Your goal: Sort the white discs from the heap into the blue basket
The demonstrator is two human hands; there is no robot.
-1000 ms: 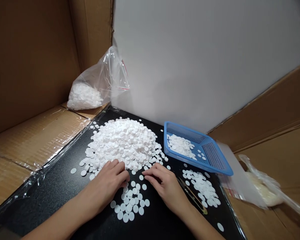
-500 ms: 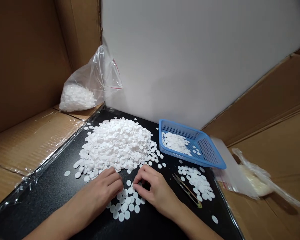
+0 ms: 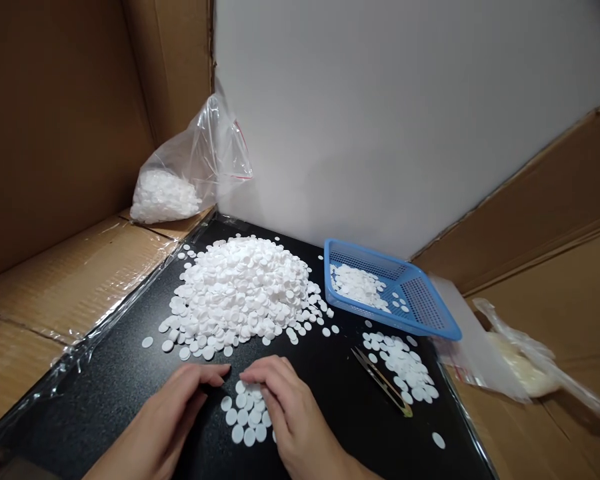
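A large heap of white discs [image 3: 245, 283] lies on the black tabletop [image 3: 115, 380]. In front of it is a small cluster of discs [image 3: 249, 419] between my hands. My left hand [image 3: 185, 393] is left of the cluster, fingers bent and apart from the thumb, with nothing visible in it. My right hand [image 3: 290, 407] rests over the cluster's right side, fingers curved down with their tips at the upper discs. Whether it pinches a disc is hidden.
A blue basket [image 3: 393, 287] holding discs stands at the back right. Nearer are thread snips [image 3: 383, 383] and another disc group [image 3: 405, 367]. A plastic bag [image 3: 167, 193] of white pieces sits back left, another bag [image 3: 525, 367] far right.
Both hands have moved back from the heap's front edge. My left hand has gone left, away from the cluster, and my right hand has come over its right side. The view has shifted slightly.
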